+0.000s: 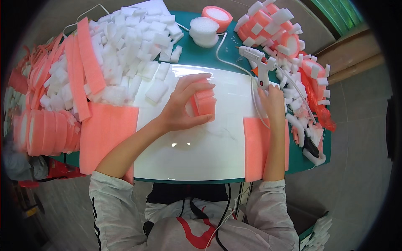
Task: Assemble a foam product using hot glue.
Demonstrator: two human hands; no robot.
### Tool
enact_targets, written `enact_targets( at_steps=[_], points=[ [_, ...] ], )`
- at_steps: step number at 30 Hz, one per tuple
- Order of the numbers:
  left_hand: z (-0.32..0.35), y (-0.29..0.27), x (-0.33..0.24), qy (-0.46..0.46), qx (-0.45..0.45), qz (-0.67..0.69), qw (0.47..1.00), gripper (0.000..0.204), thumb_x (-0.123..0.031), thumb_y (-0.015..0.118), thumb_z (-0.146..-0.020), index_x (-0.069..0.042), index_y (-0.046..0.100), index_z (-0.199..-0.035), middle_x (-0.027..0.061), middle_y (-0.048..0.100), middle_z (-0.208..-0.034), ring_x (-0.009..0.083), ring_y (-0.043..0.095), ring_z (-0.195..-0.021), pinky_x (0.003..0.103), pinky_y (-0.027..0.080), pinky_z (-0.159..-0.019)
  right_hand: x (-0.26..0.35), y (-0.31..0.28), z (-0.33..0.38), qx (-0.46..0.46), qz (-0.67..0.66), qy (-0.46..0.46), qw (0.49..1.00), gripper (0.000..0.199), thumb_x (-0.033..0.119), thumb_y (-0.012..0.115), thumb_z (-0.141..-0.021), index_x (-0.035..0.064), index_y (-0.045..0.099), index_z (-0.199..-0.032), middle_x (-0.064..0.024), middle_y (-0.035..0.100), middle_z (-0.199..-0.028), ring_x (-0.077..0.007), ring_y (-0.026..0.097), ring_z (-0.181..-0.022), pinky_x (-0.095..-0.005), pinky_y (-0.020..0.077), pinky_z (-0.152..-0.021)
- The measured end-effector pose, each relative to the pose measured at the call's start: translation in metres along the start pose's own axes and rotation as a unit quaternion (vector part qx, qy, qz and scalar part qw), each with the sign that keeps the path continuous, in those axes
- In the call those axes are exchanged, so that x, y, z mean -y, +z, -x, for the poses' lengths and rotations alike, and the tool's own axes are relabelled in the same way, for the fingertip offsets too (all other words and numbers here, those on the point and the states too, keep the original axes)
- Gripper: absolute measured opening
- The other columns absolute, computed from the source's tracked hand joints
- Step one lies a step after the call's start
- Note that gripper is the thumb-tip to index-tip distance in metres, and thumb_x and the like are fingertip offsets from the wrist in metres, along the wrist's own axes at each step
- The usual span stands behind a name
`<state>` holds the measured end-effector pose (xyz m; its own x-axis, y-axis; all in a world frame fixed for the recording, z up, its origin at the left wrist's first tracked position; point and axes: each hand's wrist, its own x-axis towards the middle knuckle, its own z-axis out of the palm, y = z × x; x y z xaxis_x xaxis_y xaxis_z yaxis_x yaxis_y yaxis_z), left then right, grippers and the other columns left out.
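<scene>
My left hand (184, 102) is curved around a small pink foam piece (205, 104), its thumb below and its fingers over the top. The piece looks like several stacked or wrapped layers and sits over the white board (188, 154). On the right, my right hand (272, 100) is closed at the lower end of the handle of a white hot glue gun (260, 65). The gun's nozzle points to the far left, and a white cord (228, 60) curves near it. My right fingers are partly hidden.
White foam blocks (125, 46) are heaped at the far left, with long pink foam strips (75, 75) beside them. Pink foam rolls (46, 131) stand at the left edge. Pink pieces studded with white blocks (272, 25) fill the far right. A black-handled tool (310, 146) lies at the right.
</scene>
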<state>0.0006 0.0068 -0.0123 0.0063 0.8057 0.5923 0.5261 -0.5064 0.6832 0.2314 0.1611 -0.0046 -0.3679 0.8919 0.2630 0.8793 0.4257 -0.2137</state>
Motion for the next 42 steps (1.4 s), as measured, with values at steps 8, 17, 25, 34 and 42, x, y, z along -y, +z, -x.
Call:
enact_targets(
  at_steps=[8, 17, 25, 34, 42],
  points=[
    [-0.002, 0.001, 0.0, 0.01, 0.012, 0.001, 1.0, 0.058, -0.016, 0.076, -0.058, -0.007, 0.051, -0.11, 0.0142, 0.042, -0.125, 0.0284, 0.041, -0.114, 0.036, 0.038, -0.091, 0.053, -0.045, 0.015, -0.051, -0.333, -0.167, 0.927, 0.026, 0.009, 0.068, -0.065, 0.0015, 0.059, -0.089, -0.0168, 0.059, -0.1, -0.0289, 0.057, -0.089, -0.0336, 0.0442, -0.075],
    [-0.002, 0.004, -0.005, 0.049, 0.069, 0.08, 0.993, 0.054, -0.02, 0.073, -0.058, -0.009, 0.054, -0.107, 0.0196, 0.033, -0.131, 0.0353, 0.034, -0.121, 0.042, 0.031, -0.097, 0.092, -0.018, 0.037, 0.186, -0.523, -0.236, 0.797, 0.06, 0.016, 0.076, -0.054, 0.0073, 0.049, -0.107, -0.0075, 0.053, -0.111, -0.0226, 0.05, -0.104, -0.0314, 0.0371, -0.091],
    [-0.001, 0.002, -0.004, 0.019, 0.093, 0.106, 0.99, 0.054, -0.017, 0.075, -0.06, -0.014, 0.053, -0.109, 0.0163, 0.028, -0.134, 0.0341, 0.033, -0.122, 0.043, 0.03, -0.098, 0.083, -0.005, 0.032, 0.229, -0.576, -0.23, 0.75, 0.05, 0.011, 0.074, -0.059, 0.0059, 0.054, -0.104, -0.0068, 0.054, -0.109, -0.0185, 0.05, -0.103, -0.0311, 0.0375, -0.091],
    [-0.001, 0.003, -0.003, 0.023, 0.089, 0.117, 0.989, 0.052, -0.022, 0.074, -0.064, -0.014, 0.053, -0.111, 0.0169, 0.028, -0.135, 0.0348, 0.032, -0.123, 0.043, 0.029, -0.099, 0.086, -0.004, 0.034, 0.204, -0.578, -0.214, 0.76, 0.042, 0.01, 0.072, -0.062, 0.0048, 0.056, -0.101, -0.0087, 0.056, -0.11, -0.0189, 0.052, -0.104, -0.0315, 0.0376, -0.091],
    [0.0, 0.002, 0.001, 0.008, 0.092, 0.145, 0.985, 0.038, -0.02, 0.06, -0.078, -0.012, 0.052, -0.114, 0.0175, 0.028, -0.135, 0.034, 0.031, -0.124, 0.042, 0.026, -0.1, 0.087, -0.003, 0.034, 0.19, -0.586, -0.211, 0.759, 0.041, 0.013, 0.073, -0.064, 0.0053, 0.057, -0.1, -0.0087, 0.058, -0.107, -0.0195, 0.053, -0.102, -0.0317, 0.0376, -0.091]
  ],
)
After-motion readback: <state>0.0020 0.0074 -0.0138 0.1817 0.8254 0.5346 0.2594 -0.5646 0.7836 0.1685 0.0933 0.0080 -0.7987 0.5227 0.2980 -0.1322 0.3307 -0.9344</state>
